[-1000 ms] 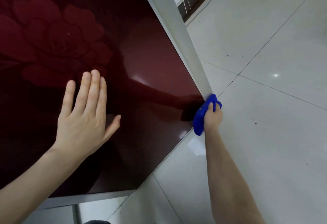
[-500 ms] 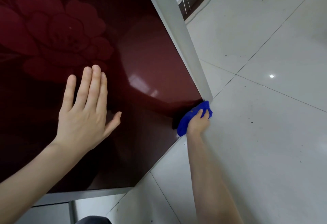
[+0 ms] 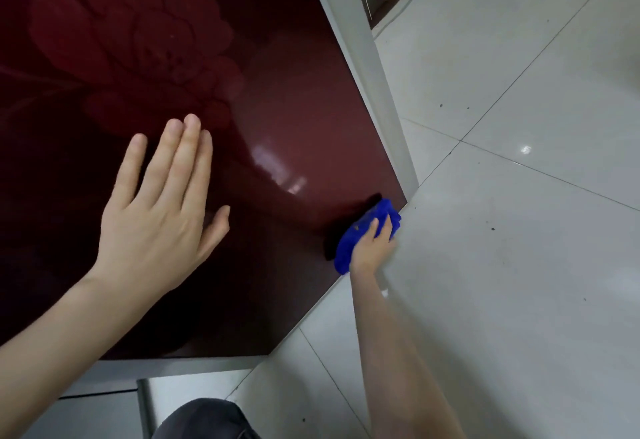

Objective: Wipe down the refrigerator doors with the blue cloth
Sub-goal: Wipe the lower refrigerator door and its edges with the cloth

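A crumpled blue cloth (image 3: 360, 234) is gripped by the right hand (image 3: 372, 248) at the glossy maroon refrigerator door (image 3: 294, 109)'s lower edge; the flat, relaxed left hand (image 3: 156, 213) is pressed mid-panel.

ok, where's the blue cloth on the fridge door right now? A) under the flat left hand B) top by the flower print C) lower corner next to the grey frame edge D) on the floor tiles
C: the right hand grips the blue cloth against the dark red door at its lower corner, beside the grey frame edge; the left hand lies flat, bare.
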